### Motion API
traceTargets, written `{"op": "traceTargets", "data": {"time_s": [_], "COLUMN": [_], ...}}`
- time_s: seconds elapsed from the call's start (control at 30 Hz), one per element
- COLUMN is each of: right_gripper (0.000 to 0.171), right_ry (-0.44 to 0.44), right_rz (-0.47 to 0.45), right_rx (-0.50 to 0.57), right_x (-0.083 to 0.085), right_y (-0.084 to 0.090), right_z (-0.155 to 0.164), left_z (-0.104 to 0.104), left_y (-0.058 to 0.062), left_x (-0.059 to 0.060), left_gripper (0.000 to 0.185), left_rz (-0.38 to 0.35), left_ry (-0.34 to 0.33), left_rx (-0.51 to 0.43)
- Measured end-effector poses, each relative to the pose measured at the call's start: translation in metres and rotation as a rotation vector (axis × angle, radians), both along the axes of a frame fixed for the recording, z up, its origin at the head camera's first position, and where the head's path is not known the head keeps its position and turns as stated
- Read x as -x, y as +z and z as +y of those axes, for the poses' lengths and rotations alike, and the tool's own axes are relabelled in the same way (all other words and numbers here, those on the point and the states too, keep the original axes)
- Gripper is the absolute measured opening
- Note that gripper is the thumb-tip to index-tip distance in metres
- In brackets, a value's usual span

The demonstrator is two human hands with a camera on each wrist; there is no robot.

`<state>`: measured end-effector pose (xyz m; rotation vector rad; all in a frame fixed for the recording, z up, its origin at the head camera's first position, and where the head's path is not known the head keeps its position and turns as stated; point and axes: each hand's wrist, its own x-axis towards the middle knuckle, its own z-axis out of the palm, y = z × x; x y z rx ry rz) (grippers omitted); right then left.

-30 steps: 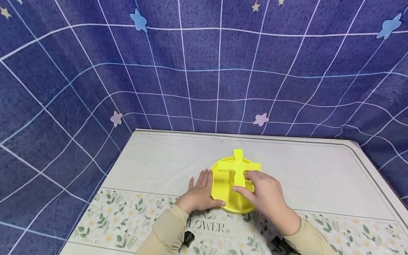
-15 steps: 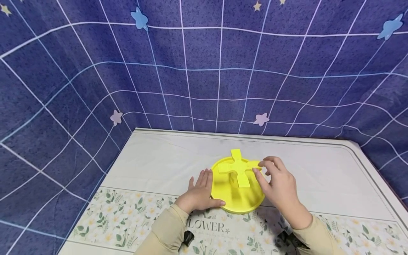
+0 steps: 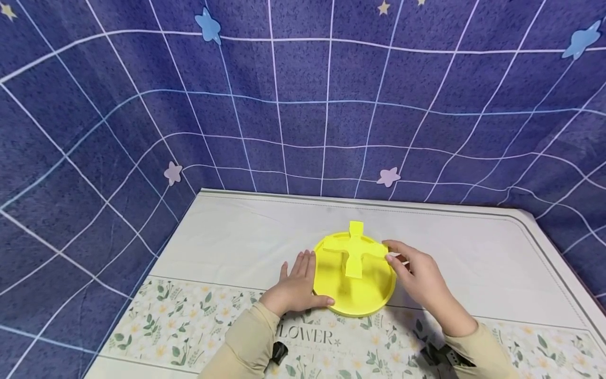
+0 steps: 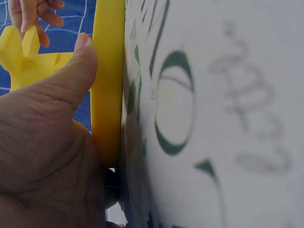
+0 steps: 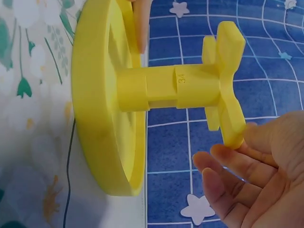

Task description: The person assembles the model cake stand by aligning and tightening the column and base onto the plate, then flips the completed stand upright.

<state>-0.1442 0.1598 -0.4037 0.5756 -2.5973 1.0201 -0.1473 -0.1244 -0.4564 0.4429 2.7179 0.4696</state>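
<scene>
A shallow yellow round base [image 3: 362,302] with a raised rim lies on the table. From its middle rises a yellow post [image 5: 161,88] marked "34", topped by a four-armed cross handle [image 3: 354,252]. My left hand [image 3: 298,289] lies at the base's left side, fingers straight along the rim and thumb on its near edge. In the left wrist view that thumb [image 4: 78,66] presses the rim from the side. My right hand [image 3: 423,271] pinches the tip of the cross handle's right arm between thumb and fingers. Its other fingers are loosely bent below, touching nothing.
A white tablecloth [image 3: 473,252] with a floral band and lettering covers the table. Behind it and at the left hangs a dark blue curtain [image 3: 303,126] with grid lines and stars. Dark straps [image 3: 280,352] circle both wrists.
My right hand has gone from the cross handle's near arm to its right arm. The cross handle has turned slightly back and forth on its post. The left hand and base have stayed put.
</scene>
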Motion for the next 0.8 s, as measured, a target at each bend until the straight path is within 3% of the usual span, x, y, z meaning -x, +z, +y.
{"op": "traceTargets", "data": {"time_s": [0.3,0.8], "right_gripper": [0.026,0.028], "right_ry": [0.019,-0.004], "right_rz": [-0.002,0.192], "right_rx": [0.007,-0.151], "right_x": [-0.011,-0.02], "right_y": [0.0,-0.002], "right_z": [-0.002,-0.025], "left_z": [0.0,0.003], "left_y": [-0.006,0.014], "left_x": [0.002,-0.006], "left_gripper": [0.122,0.119], "left_rz": [0.024,0.014], "left_ry": [0.004,-0.001], "left_rx": [-0.013,-0.015]}}
